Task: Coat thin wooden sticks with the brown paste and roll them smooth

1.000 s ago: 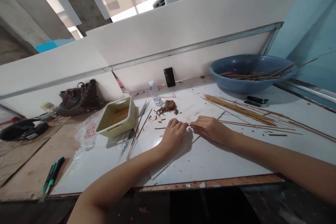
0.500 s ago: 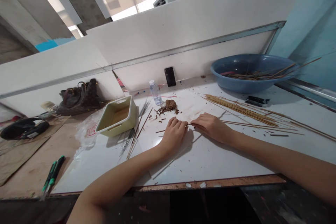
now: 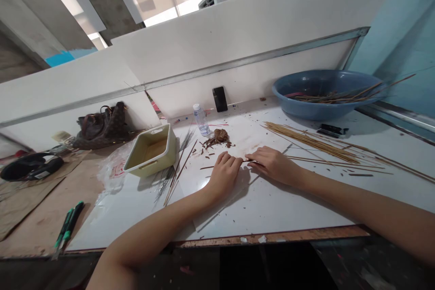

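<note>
My left hand [image 3: 224, 173] and my right hand [image 3: 273, 164] rest on the white table top [image 3: 272, 204], their fingertips close together. Both hands appear to pinch a thin wooden stick [image 3: 208, 167], whose middle is hidden by my left fingers. Just beyond my left hand lies a heap of brown wood shavings [image 3: 219, 139]. To the right of my right hand, a bundle of long wooden sticks [image 3: 312, 144] lies spread across the table.
A blue plastic basin [image 3: 306, 111] holding sticks stands at the back right. A water bottle [image 3: 201, 120], a phone [image 3: 220, 99] and a cream tray [image 3: 149, 151] stand farther back. Green-handled tools [image 3: 68, 229] lie at the front left.
Both hands stay almost in place, and the stick's left end shifts only slightly. The view has barely moved.
</note>
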Motion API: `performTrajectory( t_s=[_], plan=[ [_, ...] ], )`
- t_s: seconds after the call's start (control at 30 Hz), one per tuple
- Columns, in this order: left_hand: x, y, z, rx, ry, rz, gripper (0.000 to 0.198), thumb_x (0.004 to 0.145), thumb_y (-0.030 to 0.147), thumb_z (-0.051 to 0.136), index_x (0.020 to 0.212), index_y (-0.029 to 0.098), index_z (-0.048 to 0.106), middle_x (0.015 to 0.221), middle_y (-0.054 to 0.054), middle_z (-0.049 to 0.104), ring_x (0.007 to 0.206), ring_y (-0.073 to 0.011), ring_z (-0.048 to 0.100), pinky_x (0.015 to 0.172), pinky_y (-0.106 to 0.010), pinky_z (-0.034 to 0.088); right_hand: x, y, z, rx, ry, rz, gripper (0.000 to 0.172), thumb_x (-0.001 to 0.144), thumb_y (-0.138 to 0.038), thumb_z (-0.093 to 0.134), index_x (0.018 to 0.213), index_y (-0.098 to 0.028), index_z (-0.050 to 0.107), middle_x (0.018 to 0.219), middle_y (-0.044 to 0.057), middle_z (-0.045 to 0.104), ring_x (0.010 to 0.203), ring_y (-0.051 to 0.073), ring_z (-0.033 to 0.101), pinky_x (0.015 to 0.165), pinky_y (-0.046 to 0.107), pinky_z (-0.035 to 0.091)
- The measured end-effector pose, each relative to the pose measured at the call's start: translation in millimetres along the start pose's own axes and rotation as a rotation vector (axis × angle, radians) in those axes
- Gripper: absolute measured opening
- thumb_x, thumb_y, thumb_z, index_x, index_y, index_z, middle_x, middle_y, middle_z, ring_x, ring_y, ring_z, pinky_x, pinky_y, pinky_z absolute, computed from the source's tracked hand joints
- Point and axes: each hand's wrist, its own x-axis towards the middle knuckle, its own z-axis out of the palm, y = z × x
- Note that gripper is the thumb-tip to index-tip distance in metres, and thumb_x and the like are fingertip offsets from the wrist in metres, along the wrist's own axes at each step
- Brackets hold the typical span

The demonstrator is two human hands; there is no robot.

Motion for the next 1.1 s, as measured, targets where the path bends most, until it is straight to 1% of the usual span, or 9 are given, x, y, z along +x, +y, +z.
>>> performTrajectory(
  t_s=[0.17, 0.3, 0.47, 0.7, 0.83, 0.9, 1.03, 1.1],
  plan=[
    [1, 1, -1.8, -0.005, -0.009, 0.001, 0.022, 0.110, 0.012, 0.052, 0.114, 0.021, 0.072, 0.094, -0.007, 0.074, 0.095, -0.0278, 0.067, 0.103, -0.048, 0.055, 1, -3, -2, 0.014, 0.007, 0.019, 0.020, 0.115, -0.026, 0.059, 0.122, -0.019, 0.077, 0.100, 0.010, 0.083, 0.092, 0.027, 0.075, 0.088, 0.045, 0.055],
    [2, 2, -3.3, -0.013, -0.013, -0.001, 0.021, 0.110, 0.014, 0.053, 0.115, 0.020, 0.072, 0.092, -0.007, 0.075, 0.095, -0.0274, 0.067, 0.106, -0.049, 0.055, 1, -5, -5, -0.005, 0.003, 0.008, 0.019, 0.114, -0.021, 0.058, 0.120, -0.017, 0.076, 0.095, 0.008, 0.081, 0.089, 0.027, 0.072, 0.088, 0.045, 0.053],
    [2, 2, -3.4, 0.002, -0.016, 0.002, 0.023, 0.111, 0.013, 0.052, 0.114, 0.021, 0.073, 0.091, -0.007, 0.074, 0.094, -0.0276, 0.066, 0.107, -0.049, 0.055, 1, -6, -5, 0.000, -0.025, 0.009, 0.021, 0.114, -0.021, 0.056, 0.122, -0.018, 0.075, 0.094, 0.008, 0.079, 0.090, 0.027, 0.071, 0.089, 0.044, 0.053],
    [1, 2, -3.4, 0.019, -0.004, 0.006, 0.024, 0.111, 0.012, 0.051, 0.117, 0.020, 0.073, 0.093, -0.006, 0.075, 0.096, -0.0271, 0.067, 0.112, -0.049, 0.052, 1, -6, -3, -0.023, -0.020, -0.003, 0.023, 0.116, -0.021, 0.052, 0.124, -0.018, 0.074, 0.095, 0.008, 0.080, 0.089, 0.027, 0.071, 0.091, 0.045, 0.053],
    [0, 3, -4.8, 0.014, -0.011, -0.002, 0.022, 0.110, 0.013, 0.055, 0.121, 0.020, 0.072, 0.095, -0.007, 0.076, 0.098, -0.0279, 0.068, 0.113, -0.050, 0.053, 2, -4, -2, -0.050, 0.015, -0.021, 0.023, 0.116, -0.028, 0.058, 0.130, -0.017, 0.072, 0.101, 0.010, 0.082, 0.093, 0.028, 0.072, 0.092, 0.046, 0.055],
    [1, 3, -5.8, 0.005, -0.018, 0.001, 0.022, 0.109, 0.012, 0.056, 0.122, 0.020, 0.072, 0.097, -0.007, 0.077, 0.099, -0.0282, 0.068, 0.112, -0.050, 0.053, 2, -5, -2, -0.042, 0.042, -0.017, 0.022, 0.114, -0.028, 0.062, 0.131, -0.018, 0.072, 0.105, 0.010, 0.083, 0.094, 0.029, 0.073, 0.092, 0.047, 0.055],
    [1, 3, -6.8, -0.005, -0.022, 0.001, 0.023, 0.109, 0.011, 0.054, 0.121, 0.020, 0.072, 0.096, -0.007, 0.076, 0.098, -0.0277, 0.068, 0.111, -0.049, 0.054, 3, -8, -6, -0.018, 0.062, 0.007, 0.017, 0.112, -0.018, 0.059, 0.120, -0.021, 0.074, 0.098, 0.008, 0.082, 0.091, 0.027, 0.072, 0.093, 0.047, 0.054],
    [1, 3, -6.3, -0.001, -0.025, 0.003, 0.023, 0.110, 0.011, 0.053, 0.119, 0.020, 0.072, 0.095, -0.007, 0.076, 0.098, -0.0278, 0.068, 0.110, -0.049, 0.054, 4, -10, -8, -0.010, 0.053, 0.008, 0.018, 0.112, -0.018, 0.058, 0.117, -0.021, 0.075, 0.097, 0.007, 0.082, 0.090, 0.027, 0.071, 0.093, 0.047, 0.053]
  ],
)
